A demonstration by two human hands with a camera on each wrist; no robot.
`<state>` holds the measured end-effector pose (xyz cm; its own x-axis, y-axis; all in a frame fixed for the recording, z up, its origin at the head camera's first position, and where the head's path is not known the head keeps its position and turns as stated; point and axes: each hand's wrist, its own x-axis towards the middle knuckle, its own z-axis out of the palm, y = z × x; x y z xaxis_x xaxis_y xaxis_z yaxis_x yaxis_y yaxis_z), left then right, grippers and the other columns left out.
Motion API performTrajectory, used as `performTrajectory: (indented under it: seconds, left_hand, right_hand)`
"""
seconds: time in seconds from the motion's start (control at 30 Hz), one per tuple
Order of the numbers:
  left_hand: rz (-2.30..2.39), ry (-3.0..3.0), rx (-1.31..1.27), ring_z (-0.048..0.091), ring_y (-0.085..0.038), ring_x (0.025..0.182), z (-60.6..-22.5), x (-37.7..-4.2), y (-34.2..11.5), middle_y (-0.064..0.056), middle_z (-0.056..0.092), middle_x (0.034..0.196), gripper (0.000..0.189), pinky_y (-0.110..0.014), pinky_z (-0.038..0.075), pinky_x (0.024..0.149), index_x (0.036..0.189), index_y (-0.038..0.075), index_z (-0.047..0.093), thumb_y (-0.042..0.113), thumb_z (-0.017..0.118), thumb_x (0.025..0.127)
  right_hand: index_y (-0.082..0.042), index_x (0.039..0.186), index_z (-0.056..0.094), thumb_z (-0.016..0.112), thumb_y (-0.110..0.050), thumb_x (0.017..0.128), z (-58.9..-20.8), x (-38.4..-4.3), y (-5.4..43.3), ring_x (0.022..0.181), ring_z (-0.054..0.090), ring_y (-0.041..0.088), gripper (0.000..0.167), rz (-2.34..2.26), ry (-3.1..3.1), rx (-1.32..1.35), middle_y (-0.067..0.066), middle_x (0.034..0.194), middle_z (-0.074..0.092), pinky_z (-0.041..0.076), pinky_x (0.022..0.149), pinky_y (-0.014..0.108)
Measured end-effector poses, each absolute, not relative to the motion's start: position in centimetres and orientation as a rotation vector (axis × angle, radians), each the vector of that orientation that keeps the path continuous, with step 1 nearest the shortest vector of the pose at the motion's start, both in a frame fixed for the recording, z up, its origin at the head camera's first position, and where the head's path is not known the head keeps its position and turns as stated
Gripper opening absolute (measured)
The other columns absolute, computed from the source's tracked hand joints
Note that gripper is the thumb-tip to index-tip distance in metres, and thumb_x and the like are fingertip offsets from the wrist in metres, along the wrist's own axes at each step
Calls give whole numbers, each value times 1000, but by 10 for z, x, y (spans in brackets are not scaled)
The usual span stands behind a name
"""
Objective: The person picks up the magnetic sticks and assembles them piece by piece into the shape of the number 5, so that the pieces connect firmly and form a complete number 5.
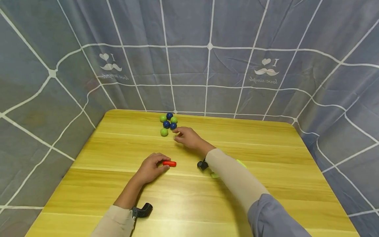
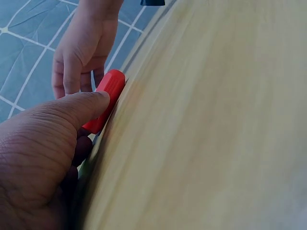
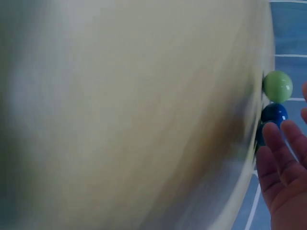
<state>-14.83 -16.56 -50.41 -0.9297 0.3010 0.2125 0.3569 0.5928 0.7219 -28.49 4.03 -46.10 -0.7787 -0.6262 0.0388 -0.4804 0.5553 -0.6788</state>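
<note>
A short red rod-like piece with rounded ends and ridged sides lies at the tabletop. My left hand pinches its left end, the thumb pressing its side in the left wrist view, where the red piece shows large. Farther back, three green balls and three dark blue balls sit in a close cluster. My right hand reaches to the right side of this cluster with fingers extended and nothing in its grasp. In the right wrist view, its fingers partly cover a blue ball below a green ball.
Everything rests on a yellow wood-grain table. A bright green item is mostly hidden under my right forearm. Grey curtains with white grid lines hang behind and at both sides. Black wrist devices are worn on both arms.
</note>
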Motion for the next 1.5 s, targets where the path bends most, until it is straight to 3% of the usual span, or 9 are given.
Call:
performTrajectory:
  seconds: [0.53, 0.8, 1.13, 1.37, 1.5]
  left_hand:
    - [-1244, -2718, -604, 60, -20, 101, -506, -149, -167, 6, 68, 106, 21, -45, 47, 88, 106, 18, 75, 15, 79, 86]
    - [-1244, -2729, -582, 60, -18, 103, -508, -149, -168, 7, 68, 106, 20, -44, 47, 90, 106, 19, 75, 17, 78, 87]
    - [-1236, -2736, -586, 60, -18, 104, -506, -148, -168, 6, 68, 107, 20, -44, 47, 91, 106, 18, 75, 17, 78, 86]
    - [-1222, -2736, -587, 60, -18, 104, -507, -149, -168, 6, 68, 107, 20, -44, 47, 92, 106, 18, 75, 17, 78, 86]
    - [-1217, -2736, -585, 60, -18, 103, -507, -149, -168, 7, 68, 106, 20, -44, 47, 91, 106, 19, 75, 17, 78, 86]
  right_hand:
    - [-6, 132, 61, 66, -18, 97, -464, -298, 11, 104, 61, 20, 37, -1092, 2603, -983, 10, 128, 60, 50, 91, 28]
    - [-7, 135, 58, 68, -18, 96, -467, -301, -6, 86, 54, 16, 42, -1004, 2615, -1049, 4, 117, 59, 46, 78, 24]
    - [-8, 136, 58, 68, -20, 96, -468, -302, -9, 115, 52, 18, 44, -850, 2658, -1040, 7, 135, 54, 39, 103, 30]
    - [-7, 127, 61, 69, -16, 94, -468, -300, -7, 94, 53, 18, 34, -890, 2673, -1008, 6, 116, 58, 45, 86, 28]
    - [-8, 124, 62, 68, -15, 95, -470, -299, -6, 93, 53, 16, 31, -893, 2674, -972, 5, 114, 60, 46, 84, 26]
